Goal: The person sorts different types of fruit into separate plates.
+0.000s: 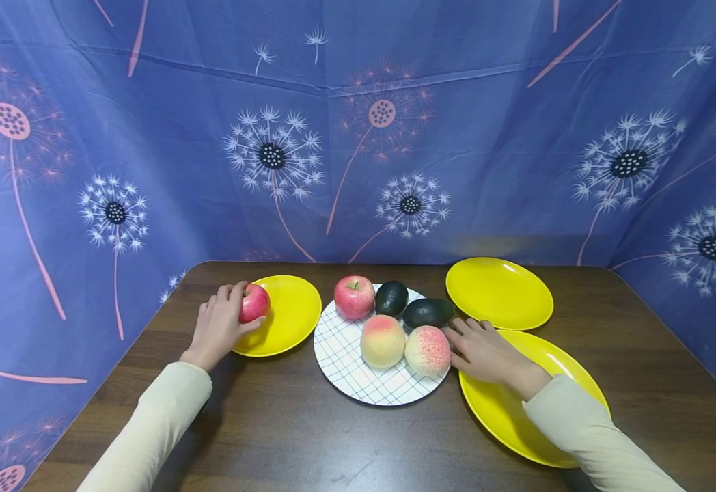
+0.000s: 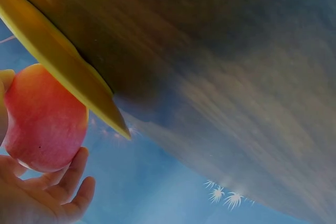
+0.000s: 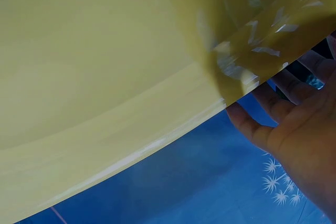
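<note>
While the left hand's (image 1: 216,326) fingers clasp an apple (image 1: 254,303), a peach (image 1: 427,351) lies beside the loose-fingered right hand (image 1: 486,352).

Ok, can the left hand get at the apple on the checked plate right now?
Probably not right away: the left hand holds another apple at the left yellow plate. Otherwise the way looks free: the target apple sits uncovered on the left side of the checked plate.

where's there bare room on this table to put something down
Open wood: the front of the table, between the left sleeve and front-right yellow plate, and right of that plate. The back-right yellow plate is bare. Crowded: right side of the checked plate, with speckled peach and right hand.
</note>
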`<state>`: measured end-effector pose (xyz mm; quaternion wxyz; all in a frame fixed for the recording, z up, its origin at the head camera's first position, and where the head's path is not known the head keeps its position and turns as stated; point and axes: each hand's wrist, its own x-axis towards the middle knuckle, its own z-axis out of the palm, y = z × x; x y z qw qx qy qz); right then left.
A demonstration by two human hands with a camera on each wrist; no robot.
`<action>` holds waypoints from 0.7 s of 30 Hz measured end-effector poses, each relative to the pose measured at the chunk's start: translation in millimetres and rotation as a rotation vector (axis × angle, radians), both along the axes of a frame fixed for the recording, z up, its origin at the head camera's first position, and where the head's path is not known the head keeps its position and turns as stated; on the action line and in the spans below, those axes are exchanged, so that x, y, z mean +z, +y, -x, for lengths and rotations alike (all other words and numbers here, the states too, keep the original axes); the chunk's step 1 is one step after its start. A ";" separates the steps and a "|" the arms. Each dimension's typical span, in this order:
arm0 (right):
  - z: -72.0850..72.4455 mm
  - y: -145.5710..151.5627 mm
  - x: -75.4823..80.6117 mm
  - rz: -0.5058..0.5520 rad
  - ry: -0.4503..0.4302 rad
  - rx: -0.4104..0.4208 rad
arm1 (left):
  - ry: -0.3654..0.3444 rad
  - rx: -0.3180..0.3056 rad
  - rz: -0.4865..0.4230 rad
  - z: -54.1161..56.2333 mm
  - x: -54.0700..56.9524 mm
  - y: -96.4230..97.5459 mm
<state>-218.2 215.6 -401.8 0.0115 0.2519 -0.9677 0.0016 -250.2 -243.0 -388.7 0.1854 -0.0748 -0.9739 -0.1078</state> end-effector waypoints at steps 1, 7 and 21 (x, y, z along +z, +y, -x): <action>0.1 0.0 -0.1 -0.001 -0.001 0.000 | -0.002 0.002 0.002 -0.1 -0.3 -0.5; -0.1 -0.4 0.7 0.008 -0.022 -0.012 | -0.019 0.010 -0.001 -1.2 -2.3 -2.5; -0.3 -0.6 0.0 0.014 -0.015 -0.007 | -0.050 0.006 -0.006 -2.1 -5.9 -4.9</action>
